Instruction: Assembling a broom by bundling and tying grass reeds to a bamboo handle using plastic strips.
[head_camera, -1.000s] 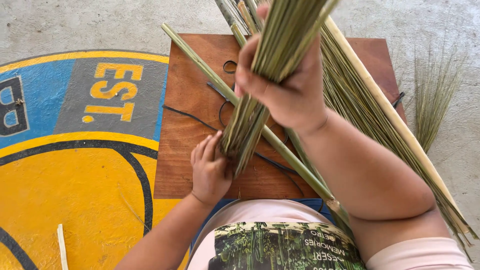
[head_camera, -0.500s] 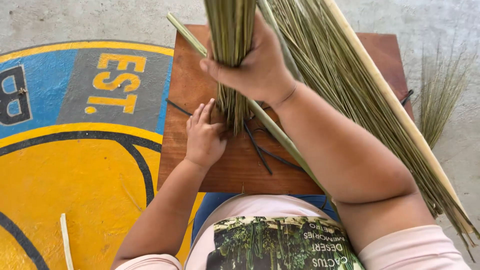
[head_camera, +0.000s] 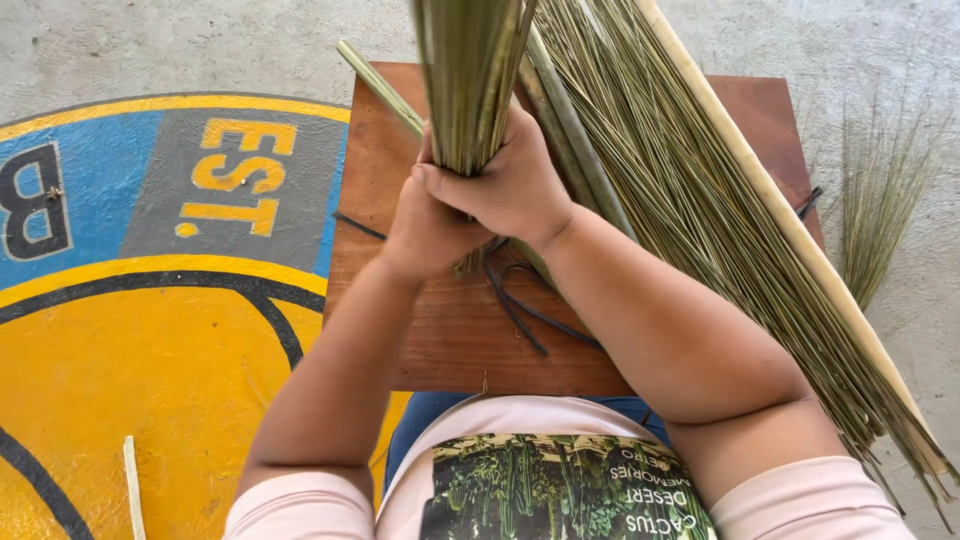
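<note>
1. Farthest left, the concrete floor (head_camera: 120, 40) carries a painted emblem (head_camera: 130, 330) in yellow, blue and grey with dark curved lines, and one pale loose strip (head_camera: 133, 487) lies on the yellow near the bottom edge.
2. Next comes the brown wooden board (head_camera: 420, 340), lying flat in front of my lap, its left edge over the paint.
3. Over the middle of that board my left hand (head_camera: 425, 230) is curled shut around the lower end of a bundle of green stalks (head_camera: 470, 80); the fingers wrap the stems tightly from the left.
4. Pressed against it, my right hand (head_camera: 515, 190) is also closed on the same bundle, fingers folded over the front and touching the left hand.
5. So the bundle stands roughly upright between both fists, running out of the top of the view, with short stem ends poking out below my hands just above the board.
6. Below the hands, dark thin cords (head_camera: 520, 305) lie loose on the wood.
7. To the right, a long sheaf of dry green stalks (head_camera: 700, 220) slants across the board behind my right forearm, with a pale stick (head_camera: 790, 230) along its outer side.
8. Farthest right, a small fan of thin stalks (head_camera: 880, 200) lies on the bare concrete, apart from the board.
</note>
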